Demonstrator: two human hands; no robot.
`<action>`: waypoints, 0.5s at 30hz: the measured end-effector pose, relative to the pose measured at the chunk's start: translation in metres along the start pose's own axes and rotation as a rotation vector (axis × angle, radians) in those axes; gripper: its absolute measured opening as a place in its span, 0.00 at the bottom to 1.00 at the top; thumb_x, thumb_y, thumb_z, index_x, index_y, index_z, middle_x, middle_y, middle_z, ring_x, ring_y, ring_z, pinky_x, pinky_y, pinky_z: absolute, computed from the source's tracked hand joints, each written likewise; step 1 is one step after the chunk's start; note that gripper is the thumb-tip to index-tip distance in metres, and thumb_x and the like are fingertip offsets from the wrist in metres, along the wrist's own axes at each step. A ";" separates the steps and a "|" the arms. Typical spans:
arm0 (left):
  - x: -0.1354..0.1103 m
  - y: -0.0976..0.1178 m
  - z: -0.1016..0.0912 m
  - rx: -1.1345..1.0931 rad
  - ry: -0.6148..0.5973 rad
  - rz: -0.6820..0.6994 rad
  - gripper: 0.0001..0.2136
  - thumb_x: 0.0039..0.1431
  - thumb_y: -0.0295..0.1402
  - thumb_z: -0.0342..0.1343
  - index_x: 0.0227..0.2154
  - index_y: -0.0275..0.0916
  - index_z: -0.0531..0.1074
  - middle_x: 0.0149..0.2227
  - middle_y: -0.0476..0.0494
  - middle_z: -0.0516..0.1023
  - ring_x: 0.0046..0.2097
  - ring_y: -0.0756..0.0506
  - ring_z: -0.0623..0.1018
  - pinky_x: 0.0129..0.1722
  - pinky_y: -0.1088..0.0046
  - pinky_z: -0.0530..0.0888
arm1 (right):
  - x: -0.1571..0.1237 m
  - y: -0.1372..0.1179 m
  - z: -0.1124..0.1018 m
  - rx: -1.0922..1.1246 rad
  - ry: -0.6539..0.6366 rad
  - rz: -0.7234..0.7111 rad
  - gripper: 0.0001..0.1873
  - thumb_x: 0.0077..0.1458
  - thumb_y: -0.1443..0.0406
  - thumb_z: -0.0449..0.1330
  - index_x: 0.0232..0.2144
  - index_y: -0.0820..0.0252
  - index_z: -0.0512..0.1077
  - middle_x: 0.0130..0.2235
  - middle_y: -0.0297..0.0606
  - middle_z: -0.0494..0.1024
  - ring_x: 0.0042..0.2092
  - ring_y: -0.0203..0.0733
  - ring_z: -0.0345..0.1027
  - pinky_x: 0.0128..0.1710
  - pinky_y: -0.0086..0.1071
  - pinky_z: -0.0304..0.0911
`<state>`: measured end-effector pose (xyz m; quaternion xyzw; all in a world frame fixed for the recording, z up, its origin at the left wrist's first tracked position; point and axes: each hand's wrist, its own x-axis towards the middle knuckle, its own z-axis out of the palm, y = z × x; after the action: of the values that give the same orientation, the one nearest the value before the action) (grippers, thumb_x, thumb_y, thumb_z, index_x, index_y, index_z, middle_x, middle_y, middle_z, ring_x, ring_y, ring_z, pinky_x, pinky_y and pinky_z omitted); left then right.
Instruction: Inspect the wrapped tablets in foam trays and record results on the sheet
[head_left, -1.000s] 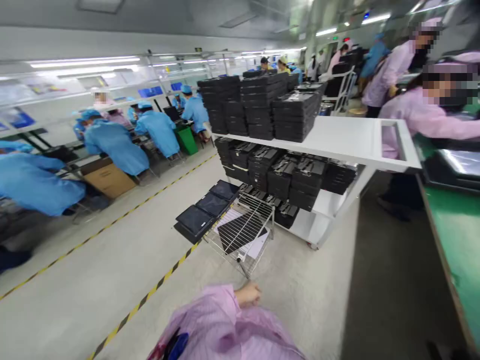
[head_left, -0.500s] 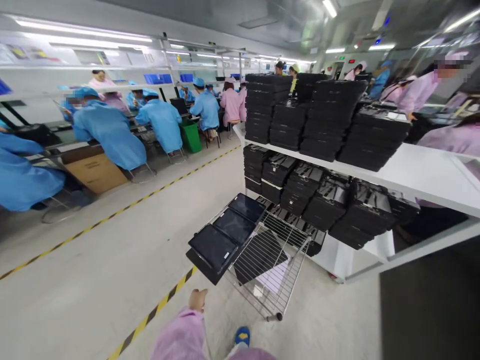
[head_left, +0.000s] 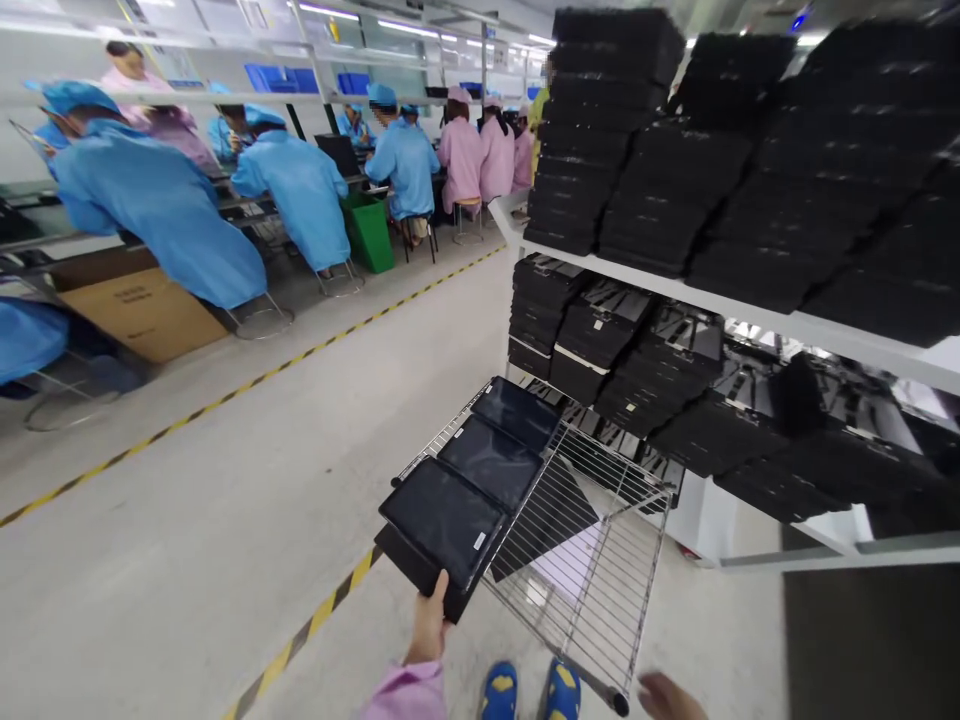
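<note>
My left hand (head_left: 430, 622) is closed on the near edge of a black board (head_left: 409, 556), its thumb on top and its other fingers out of sight beneath. Three dark, glossy flat panels in film lie in a row on that board: a near panel (head_left: 442, 520), a middle panel (head_left: 491, 460) and a far panel (head_left: 517, 412). Small white labels show on them. The board rests along the left side of a wire rack (head_left: 607, 590). My right hand (head_left: 667, 696) is blurred at the bottom edge, beside the rack's near corner, its fingers unclear.
To the right, a white shelf cart (head_left: 705, 530) carries tall stacks of black flat units (head_left: 667, 190). Another black sheet (head_left: 551, 520) shows through the wires. Yellow-black floor tape (head_left: 322, 610) runs at left. People in blue and pink coats sit along benches near a green bin (head_left: 367, 232).
My left hand has moved forward and right and taken hold of the black board's edge. My right hand has come into view. The cart looks closer, and both shoes now show.
</note>
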<state>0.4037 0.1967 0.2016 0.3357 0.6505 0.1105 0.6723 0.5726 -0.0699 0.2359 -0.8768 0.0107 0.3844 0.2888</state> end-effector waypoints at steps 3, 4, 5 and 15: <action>-0.007 -0.020 0.004 -0.060 -0.062 -0.018 0.16 0.64 0.37 0.44 0.53 0.39 0.60 0.46 0.41 0.75 0.42 0.45 0.77 0.37 0.70 0.75 | 0.026 -0.042 0.044 -0.004 -0.150 -0.042 0.09 0.60 0.61 0.56 0.36 0.63 0.70 0.33 0.35 0.73 0.30 0.34 0.68 0.31 0.30 0.68; -0.011 -0.029 0.007 -0.074 -0.079 -0.030 0.16 0.64 0.36 0.44 0.53 0.40 0.60 0.47 0.41 0.75 0.44 0.45 0.77 0.37 0.71 0.75 | 0.034 -0.058 0.060 0.008 -0.173 -0.062 0.09 0.60 0.63 0.55 0.36 0.65 0.70 0.32 0.34 0.73 0.29 0.33 0.68 0.30 0.30 0.67; -0.015 -0.039 0.011 -0.085 -0.091 -0.048 0.16 0.63 0.35 0.45 0.53 0.41 0.60 0.48 0.41 0.75 0.46 0.45 0.77 0.38 0.72 0.75 | 0.041 -0.073 0.076 0.018 -0.181 -0.066 0.09 0.61 0.63 0.55 0.37 0.65 0.70 0.32 0.34 0.73 0.28 0.33 0.68 0.30 0.30 0.67; -0.013 -0.110 0.035 0.025 -0.130 -0.198 0.25 0.45 0.42 0.55 0.48 0.43 0.60 0.48 0.36 0.73 0.50 0.38 0.75 0.44 0.65 0.73 | 0.056 -0.111 0.119 -0.058 -0.058 0.042 0.08 0.58 0.63 0.59 0.33 0.64 0.70 0.38 0.37 0.73 0.40 0.39 0.68 0.40 0.36 0.66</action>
<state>0.4034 0.0958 0.1446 0.2847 0.6368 0.0136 0.7164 0.5593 0.0956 0.1891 -0.8728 0.0098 0.4157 0.2555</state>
